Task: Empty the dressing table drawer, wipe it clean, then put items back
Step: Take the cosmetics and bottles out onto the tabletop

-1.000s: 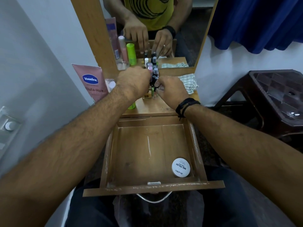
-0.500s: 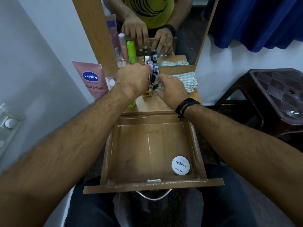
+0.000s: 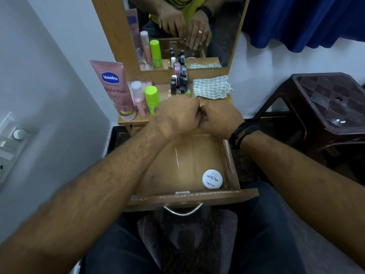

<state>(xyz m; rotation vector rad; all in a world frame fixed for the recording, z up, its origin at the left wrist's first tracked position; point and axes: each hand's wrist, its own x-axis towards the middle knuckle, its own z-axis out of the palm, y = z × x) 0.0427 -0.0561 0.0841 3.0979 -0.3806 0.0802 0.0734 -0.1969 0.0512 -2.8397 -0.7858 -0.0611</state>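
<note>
The open wooden drawer (image 3: pixel 227 161) sticks out over my lap, and only a white round nail polish remover tub (image 3: pixel 212 178) lies in its front right corner. My left hand (image 3: pixel 177 115) and my right hand (image 3: pixel 219 119) hover side by side over the drawer's back edge. Their fingers are curled tight and their knuckles touch. The backs of the hands hide whatever is inside them. Just behind them, several nail polish bottles (image 3: pixel 178 84) stand in a cluster on the dressing table top (image 3: pixel 136 121).
A pink Vaseline tube (image 3: pixel 114 86), a pink bottle (image 3: pixel 139 99) and a green-capped bottle (image 3: pixel 152 98) stand at the table's left. A striped cloth (image 3: pixel 212 87) lies at the right under the mirror (image 3: pixel 223 26). A dark plastic stool (image 3: pixel 324 103) stands further right, with a wall on the left.
Both hands have drawn back from the nail polish cluster toward me and now sit over the drawer's back edge with fingers curled. The view has tilted downward.
</note>
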